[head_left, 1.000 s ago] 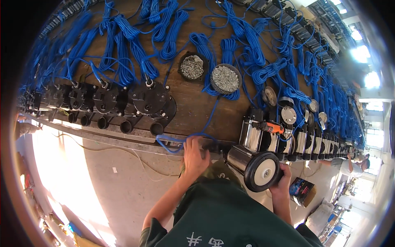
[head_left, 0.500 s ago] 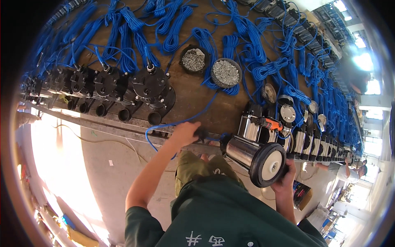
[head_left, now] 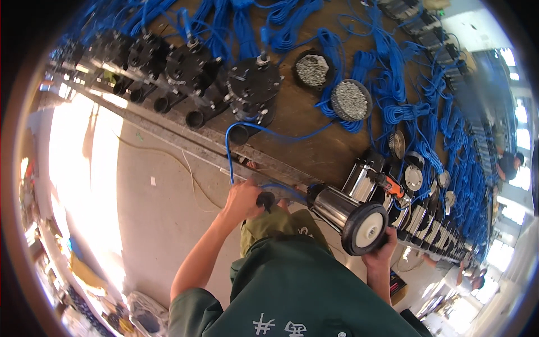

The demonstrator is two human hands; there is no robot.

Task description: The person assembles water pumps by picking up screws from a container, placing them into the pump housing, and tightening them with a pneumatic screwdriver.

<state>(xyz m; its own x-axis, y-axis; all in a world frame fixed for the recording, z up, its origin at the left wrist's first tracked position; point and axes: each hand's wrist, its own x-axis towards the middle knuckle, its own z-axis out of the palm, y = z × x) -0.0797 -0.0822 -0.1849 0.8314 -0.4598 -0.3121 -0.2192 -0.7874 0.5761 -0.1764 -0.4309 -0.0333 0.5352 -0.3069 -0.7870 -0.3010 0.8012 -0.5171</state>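
My left hand (head_left: 243,201) is closed round a small black rounded part (head_left: 265,200) in front of my lap, off the bench's near edge. A blue cable (head_left: 229,147) loops from the bench down to this hand and runs on to the dark end of a shiny metal pump cylinder (head_left: 332,203). My right hand (head_left: 380,251) grips that cylinder at its near end, beside a black ring with a white disc (head_left: 368,229). The cylinder lies tilted at the bench edge; my right fingers are partly hidden behind the ring.
On the wooden bench (head_left: 300,109) stand two round bowls of small metal pieces (head_left: 351,100). Black pump assemblies (head_left: 252,84) line the left, metal cylinders the right. An orange-and-black power tool (head_left: 393,185) lies by the cylinders. Blue cable bundles (head_left: 387,78) cover the far side. Another person (head_left: 463,278) is at right.
My left hand has drawn the black part back from the bench edge toward my lap. The view has turned, so the bench slants more. My right hand still grips the cylinder.
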